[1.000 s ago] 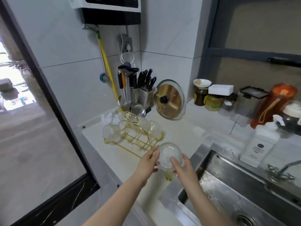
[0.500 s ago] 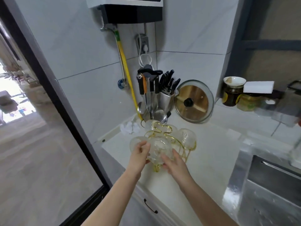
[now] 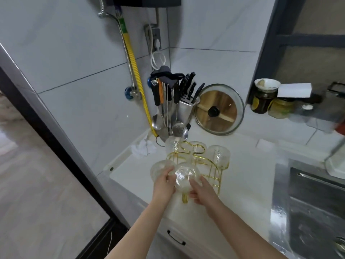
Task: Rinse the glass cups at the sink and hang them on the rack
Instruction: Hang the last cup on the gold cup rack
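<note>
A clear glass cup (image 3: 186, 177) with a yellow handle is upside down at the near end of the gold wire rack (image 3: 212, 171). My left hand (image 3: 164, 186) grips its left side and my right hand (image 3: 202, 191) grips its right side and lower edge. Several other glass cups hang upside down on the rack: one at the left (image 3: 159, 169), one at the back left (image 3: 172, 143), one at the right (image 3: 219, 155). The steel sink (image 3: 306, 200) lies at the right edge.
A knife block and utensil holder (image 3: 175, 103) stand in the corner behind the rack, beside a glass lid with wooden board (image 3: 219, 109). Jars (image 3: 263, 100) line the sill. A crumpled white cloth (image 3: 143, 148) lies by the wall. A yellow hose (image 3: 136, 71) runs down the wall.
Both hands carried the cup from beside the sink leftward to the rack's near end. The view swung left with them, so the sink slid to the right edge.
</note>
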A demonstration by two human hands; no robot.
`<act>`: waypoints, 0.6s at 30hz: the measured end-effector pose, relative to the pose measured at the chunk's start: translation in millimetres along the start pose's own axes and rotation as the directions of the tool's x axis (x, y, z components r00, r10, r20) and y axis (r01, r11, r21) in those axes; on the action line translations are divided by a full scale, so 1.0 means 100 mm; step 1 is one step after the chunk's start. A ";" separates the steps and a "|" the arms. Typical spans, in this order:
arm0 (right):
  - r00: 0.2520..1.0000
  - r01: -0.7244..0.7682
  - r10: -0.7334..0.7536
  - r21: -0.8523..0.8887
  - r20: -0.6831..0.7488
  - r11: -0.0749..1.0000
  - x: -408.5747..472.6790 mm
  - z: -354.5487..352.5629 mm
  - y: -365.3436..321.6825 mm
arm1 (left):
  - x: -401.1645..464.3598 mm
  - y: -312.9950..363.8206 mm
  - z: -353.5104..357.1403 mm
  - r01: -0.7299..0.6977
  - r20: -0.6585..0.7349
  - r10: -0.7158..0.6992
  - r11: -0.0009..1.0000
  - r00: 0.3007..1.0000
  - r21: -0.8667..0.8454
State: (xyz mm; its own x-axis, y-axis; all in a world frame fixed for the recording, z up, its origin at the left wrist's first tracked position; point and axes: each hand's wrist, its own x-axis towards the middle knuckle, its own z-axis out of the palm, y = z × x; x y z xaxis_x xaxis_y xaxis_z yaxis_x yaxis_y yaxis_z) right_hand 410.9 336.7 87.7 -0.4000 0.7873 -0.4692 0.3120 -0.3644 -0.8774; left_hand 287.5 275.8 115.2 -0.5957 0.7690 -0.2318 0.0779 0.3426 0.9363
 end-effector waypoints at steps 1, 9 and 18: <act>1.000 -0.009 0.009 -0.014 -0.001 1.000 0.01 0.01 0.01 | 0.02 -0.03 0.01 0.003 -0.003 -0.003 1.000 1.000 0.021; 0.997 -0.073 0.076 -0.082 0.032 0.994 0.11 0.01 0.06 | 0.12 -0.27 0.14 -0.036 -0.036 0.048 0.958 0.998 0.284; 0.993 -0.086 0.095 -0.127 0.073 0.988 0.19 -0.02 0.11 | 0.11 -0.38 0.22 -0.014 -0.059 0.035 0.946 0.998 0.323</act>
State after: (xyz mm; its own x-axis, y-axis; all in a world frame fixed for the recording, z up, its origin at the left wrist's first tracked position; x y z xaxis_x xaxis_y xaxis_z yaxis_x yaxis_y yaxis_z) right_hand 408.2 348.9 68.8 -0.4305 0.7104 -0.5568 0.4521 -0.3642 -0.8142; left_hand 295.4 283.1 71.1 -0.6385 0.7475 -0.1832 0.3405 0.4878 0.8038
